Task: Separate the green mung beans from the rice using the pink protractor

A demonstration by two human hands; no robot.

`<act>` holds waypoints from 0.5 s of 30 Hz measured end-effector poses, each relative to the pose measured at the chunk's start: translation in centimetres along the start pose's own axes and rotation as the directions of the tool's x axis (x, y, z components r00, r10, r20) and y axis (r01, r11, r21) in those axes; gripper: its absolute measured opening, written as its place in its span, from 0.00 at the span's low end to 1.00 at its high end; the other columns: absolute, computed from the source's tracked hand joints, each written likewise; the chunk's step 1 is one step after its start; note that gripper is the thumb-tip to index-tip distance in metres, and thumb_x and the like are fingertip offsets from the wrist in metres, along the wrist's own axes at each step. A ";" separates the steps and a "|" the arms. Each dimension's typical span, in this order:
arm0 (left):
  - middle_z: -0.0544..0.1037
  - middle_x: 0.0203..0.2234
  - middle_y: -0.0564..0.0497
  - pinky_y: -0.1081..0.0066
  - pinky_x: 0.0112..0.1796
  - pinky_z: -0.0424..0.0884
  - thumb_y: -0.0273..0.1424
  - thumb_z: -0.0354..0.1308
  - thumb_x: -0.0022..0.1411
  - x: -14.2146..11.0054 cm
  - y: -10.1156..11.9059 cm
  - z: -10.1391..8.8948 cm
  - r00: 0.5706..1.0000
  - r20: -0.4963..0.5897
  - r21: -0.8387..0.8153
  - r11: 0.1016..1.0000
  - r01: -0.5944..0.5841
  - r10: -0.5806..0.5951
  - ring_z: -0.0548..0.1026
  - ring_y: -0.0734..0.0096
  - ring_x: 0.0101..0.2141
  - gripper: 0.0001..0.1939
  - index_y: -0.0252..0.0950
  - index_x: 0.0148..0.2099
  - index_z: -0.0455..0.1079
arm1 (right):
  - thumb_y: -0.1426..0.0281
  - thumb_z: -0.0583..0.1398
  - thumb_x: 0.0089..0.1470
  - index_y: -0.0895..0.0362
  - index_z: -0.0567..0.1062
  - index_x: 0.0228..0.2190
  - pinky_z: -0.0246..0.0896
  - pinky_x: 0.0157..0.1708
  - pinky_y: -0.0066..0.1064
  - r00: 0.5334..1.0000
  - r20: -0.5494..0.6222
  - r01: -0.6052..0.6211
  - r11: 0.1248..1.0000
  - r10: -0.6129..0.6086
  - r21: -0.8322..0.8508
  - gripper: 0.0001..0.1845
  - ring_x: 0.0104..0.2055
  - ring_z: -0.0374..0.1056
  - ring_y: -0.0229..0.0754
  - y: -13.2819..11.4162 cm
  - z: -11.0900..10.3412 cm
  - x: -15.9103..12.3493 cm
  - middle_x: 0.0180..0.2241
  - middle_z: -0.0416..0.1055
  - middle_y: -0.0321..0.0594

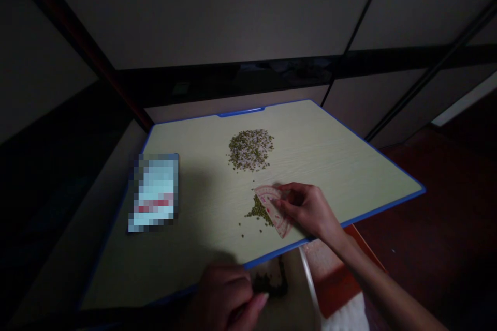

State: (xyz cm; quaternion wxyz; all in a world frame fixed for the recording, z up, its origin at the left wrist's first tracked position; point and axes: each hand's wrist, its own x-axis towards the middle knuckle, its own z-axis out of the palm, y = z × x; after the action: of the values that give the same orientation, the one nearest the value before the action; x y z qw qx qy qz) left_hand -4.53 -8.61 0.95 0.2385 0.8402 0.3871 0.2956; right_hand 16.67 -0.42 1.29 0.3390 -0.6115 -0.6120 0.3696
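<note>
Dim panels point(233, 10) rise behind a pale, blue-edged board point(341, 165), where I see the right hand point(308, 209) pinching a clear protractor point(275, 213) with reddish markings, its straight side against a small heap of olive-green beans point(259, 209) near the front edge. Beside that edge the left hand point(229, 289) curls, fingers bent inward; whether they hold anything, I cannot tell.
</note>
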 end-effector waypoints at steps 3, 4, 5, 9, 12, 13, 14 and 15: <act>0.67 0.14 0.56 0.77 0.25 0.64 0.24 0.50 0.59 1.0 -0.8 -1.1 0.992 -0.052 0.203 0.974 -0.101 0.114 0.68 0.78 0.20 0.17 0.36 0.18 0.60 | 0.68 0.59 0.44 0.67 0.75 0.36 0.52 0.17 0.28 1.000 0.004 -0.011 0.999 0.011 0.038 0.18 0.17 0.58 0.35 -0.3 0.4 -0.2 0.16 0.65 0.35; 0.66 0.13 0.56 0.78 0.24 0.63 0.24 0.49 0.60 1.3 -1.1 -1.4 0.989 -0.060 0.240 0.964 -0.118 0.136 0.67 0.79 0.18 0.18 0.36 0.18 0.59 | 0.69 0.59 0.43 0.66 0.75 0.36 0.52 0.17 0.27 1.000 0.002 -0.014 0.999 0.014 0.051 0.17 0.17 0.58 0.34 -0.3 0.5 -0.3 0.16 0.64 0.35; 0.65 0.12 0.57 0.78 0.23 0.62 0.25 0.48 0.60 1.5 -1.3 -1.7 0.986 -0.065 0.271 0.954 -0.130 0.153 0.66 0.80 0.17 0.18 0.36 0.17 0.59 | 0.69 0.60 0.43 0.66 0.75 0.35 0.52 0.17 0.27 1.000 0.003 -0.017 0.998 0.016 0.068 0.16 0.17 0.58 0.34 -0.3 0.5 -0.3 0.16 0.64 0.34; 0.64 0.11 0.57 0.77 0.22 0.61 0.28 0.48 0.61 1.7 -2.2 -2.6 0.983 -0.024 0.363 0.918 -0.160 0.181 0.65 0.80 0.16 0.20 0.36 0.16 0.59 | 0.69 0.61 0.41 0.65 0.74 0.35 0.55 0.18 0.27 0.999 0.010 -0.044 0.973 0.043 0.227 0.16 0.17 0.58 0.34 -0.4 0.5 -0.4 0.16 0.64 0.33; 0.63 0.11 0.58 0.77 0.21 0.60 0.30 0.48 0.61 1.7 -2.9 -3.9 0.990 -0.033 0.389 0.914 -0.113 0.137 0.64 0.80 0.15 0.20 0.36 0.16 0.59 | 0.68 0.61 0.40 0.64 0.74 0.35 0.55 0.17 0.27 0.998 -0.023 -0.048 0.938 0.060 0.343 0.17 0.16 0.58 0.33 -0.9 1.0 -0.6 0.15 0.62 0.31; 0.61 0.10 0.58 0.78 0.19 0.58 0.31 0.48 0.61 1.8 -3.1 -4.5 0.991 -0.047 0.377 0.920 -0.101 0.128 0.62 0.80 0.14 0.21 0.36 0.16 0.59 | 0.68 0.61 0.40 0.64 0.74 0.35 0.54 0.17 0.27 0.998 -0.036 -0.038 0.932 0.054 0.360 0.17 0.16 0.57 0.33 -1.2 1.4 -0.8 0.15 0.62 0.30; 0.60 0.10 0.58 0.78 0.19 0.57 0.31 0.47 0.61 1.8 -3.4 -5.1 0.996 -0.044 0.370 0.927 -0.060 0.082 0.62 0.81 0.14 0.21 0.35 0.15 0.58 | 0.69 0.61 0.41 0.64 0.75 0.35 0.54 0.17 0.26 0.998 -0.043 -0.020 0.930 0.038 0.368 0.17 0.16 0.57 0.32 -1.7 2.0 -0.9 0.15 0.62 0.30; 0.60 0.10 0.58 0.78 0.19 0.57 0.31 0.47 0.61 1.7 -3.6 -5.8 0.998 -0.051 0.355 0.935 -0.024 0.045 0.61 0.81 0.14 0.21 0.35 0.15 0.59 | 0.70 0.61 0.41 0.64 0.75 0.35 0.54 0.18 0.26 1.000 -0.022 -0.004 0.932 0.012 0.363 0.16 0.17 0.58 0.32 -2.2 2.7 -1.0 0.16 0.63 0.31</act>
State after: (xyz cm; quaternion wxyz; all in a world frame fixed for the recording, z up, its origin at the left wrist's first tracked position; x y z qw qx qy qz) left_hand -9.39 -4.13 3.32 0.0668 0.8671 0.4259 0.2495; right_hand 13.30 -1.52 1.89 0.4520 -0.5452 -0.5265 0.4703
